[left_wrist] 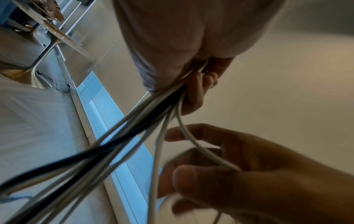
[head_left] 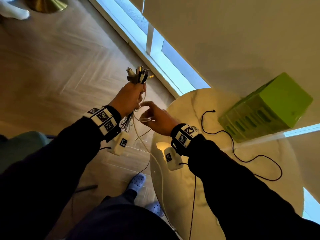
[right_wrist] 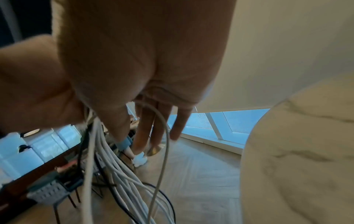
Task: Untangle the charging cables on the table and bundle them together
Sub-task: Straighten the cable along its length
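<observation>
Head view, left hand (head_left: 129, 98) gripping cables (head_left: 138, 75), green crate (head_left: 270, 108)

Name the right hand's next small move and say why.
Probably draw the white cable down through the fingers to free its length from the rest. The left hand grips the cable bundle by its plug ends, the white cable loops from it across the right hand, and its tail hangs mixed with the others.

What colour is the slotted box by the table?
Lime green; the box shows best in the head view.
</observation>
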Available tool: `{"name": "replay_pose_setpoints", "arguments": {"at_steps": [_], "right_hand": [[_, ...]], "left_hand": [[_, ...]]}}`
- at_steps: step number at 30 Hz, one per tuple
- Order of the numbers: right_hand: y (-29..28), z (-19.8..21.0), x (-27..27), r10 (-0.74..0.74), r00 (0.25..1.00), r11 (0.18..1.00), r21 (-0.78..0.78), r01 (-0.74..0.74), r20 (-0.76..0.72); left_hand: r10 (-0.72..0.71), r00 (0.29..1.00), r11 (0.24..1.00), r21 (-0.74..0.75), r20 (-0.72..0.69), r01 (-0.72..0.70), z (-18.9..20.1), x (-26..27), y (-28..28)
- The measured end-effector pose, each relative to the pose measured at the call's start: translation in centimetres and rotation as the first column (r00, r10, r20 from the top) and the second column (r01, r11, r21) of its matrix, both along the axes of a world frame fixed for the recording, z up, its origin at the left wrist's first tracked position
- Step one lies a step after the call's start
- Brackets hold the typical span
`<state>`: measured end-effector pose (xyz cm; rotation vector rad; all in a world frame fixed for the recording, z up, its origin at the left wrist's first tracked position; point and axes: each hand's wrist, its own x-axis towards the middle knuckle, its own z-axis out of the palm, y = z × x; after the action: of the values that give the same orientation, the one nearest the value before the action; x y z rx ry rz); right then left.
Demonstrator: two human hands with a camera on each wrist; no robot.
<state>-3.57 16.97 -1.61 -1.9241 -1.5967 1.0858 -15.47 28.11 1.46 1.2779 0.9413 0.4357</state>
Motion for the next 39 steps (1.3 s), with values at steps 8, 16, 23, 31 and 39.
{"name": "replay_pose_setpoints", "arguments": {"at_steps": [8, 16, 23, 31, 39], "right_hand": [[-1.8, 0.4, -0.6, 0.004, 0.99, 0.992, 0.123, 0.014, -0.143], [-2.9, -1.8, 1.1, -0.33, 0.896, 0.938, 0.006, 0.347, -0.298], [-1.7, -5.6, 0.3, -0.181, 0.977, 0.983, 0.038, 0.178, 0.112], [6.2, 2.7, -1.0, -0.13, 0.953, 0.913, 0.342, 0.223, -0.274], [3.5, -4.0, 0.6, 0.089, 0.95, 0.94, -0.339, 0.019, 0.299]], "left_hand": [[0.186, 0.948, 0.952, 0.288, -0.256, -0.109, -2.3, -0.7, 1.9], [0.202, 0.952, 0.976, 0.133, -0.231, -0.175, -4.7, -1.0, 3.1], [0.245, 0.944, 0.951, 0.245, -0.223, -0.189, -1.9, -1.5, 4.5], [0.302, 0.94, 0.938, 0.224, -0.159, -0.264, -1.8, -3.9, 4.2], [0.341, 0.93, 0.94, -0.032, 0.138, -0.34, -0.6, -6.2, 4.9]]}}
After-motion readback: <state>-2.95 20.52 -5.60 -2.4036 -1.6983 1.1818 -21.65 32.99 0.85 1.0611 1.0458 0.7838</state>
